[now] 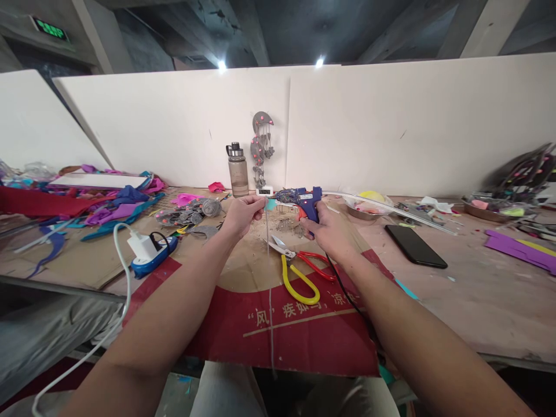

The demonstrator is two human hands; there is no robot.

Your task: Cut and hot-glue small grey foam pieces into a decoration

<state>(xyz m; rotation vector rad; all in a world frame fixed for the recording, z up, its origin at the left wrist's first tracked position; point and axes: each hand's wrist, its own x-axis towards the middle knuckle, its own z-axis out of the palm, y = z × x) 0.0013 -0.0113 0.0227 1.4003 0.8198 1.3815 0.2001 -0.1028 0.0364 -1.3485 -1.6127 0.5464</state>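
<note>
My right hand (pixel 328 229) is wrapped round the handle of a blue glue gun (pixel 306 200), whose nozzle points left. The nozzle is close to the fingertips of my left hand (pixel 247 214), which are pinched together. From that pinch a thin grey string (pixel 270 301) hangs down over the red and brown cardboard (pixel 304 341). A small light blue piece (pixel 270 204) shows beside the fingertips; whether they touch it I cannot tell. Below the hands lie open scissors (pixel 304 281) with one yellow and one red handle.
A bottle (pixel 238 174) and a grey moon ornament (pixel 263 123) stand at the back. Grey yarn (pixel 211 207), colored felt (pixel 125 202) and a blue power strip (pixel 154 258) lie left. On the right are a black phone (pixel 416 246), a bowl (pixel 367 212) and purple felt (pixel 519 250).
</note>
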